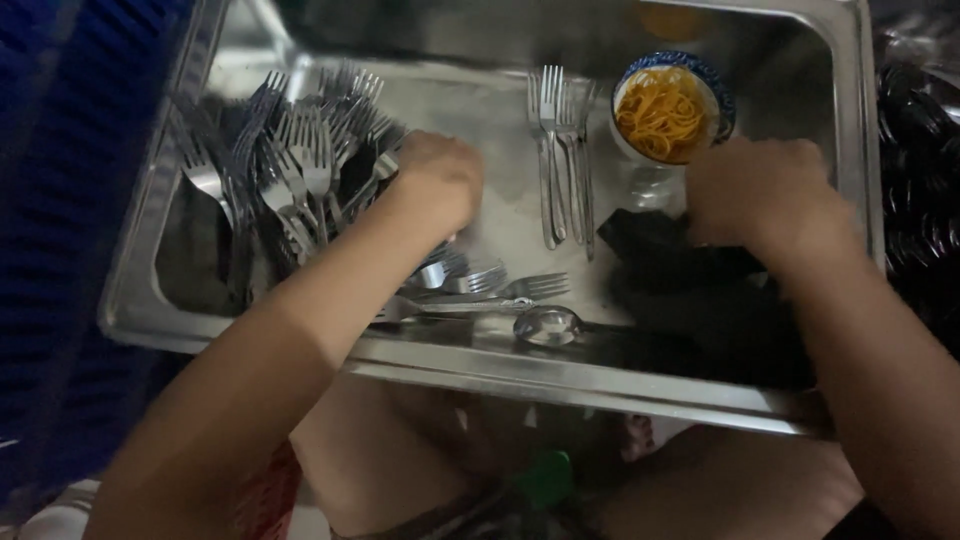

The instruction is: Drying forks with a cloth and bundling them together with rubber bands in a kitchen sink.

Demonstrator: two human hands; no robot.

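I was sorting cutlery: left hand (437, 180) closed in the fork pile (290, 165), right hand (765, 190) fisted on black cloth (680, 270); next, I judged, a clean lift

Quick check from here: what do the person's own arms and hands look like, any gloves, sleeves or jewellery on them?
Both are bare. The left hand and right hand wear no gloves, and no rings or watch show. Both forearms are uncovered, with no sleeve in view. The fingers are mostly curled out of sight, so nails cannot be judged in this dim light.
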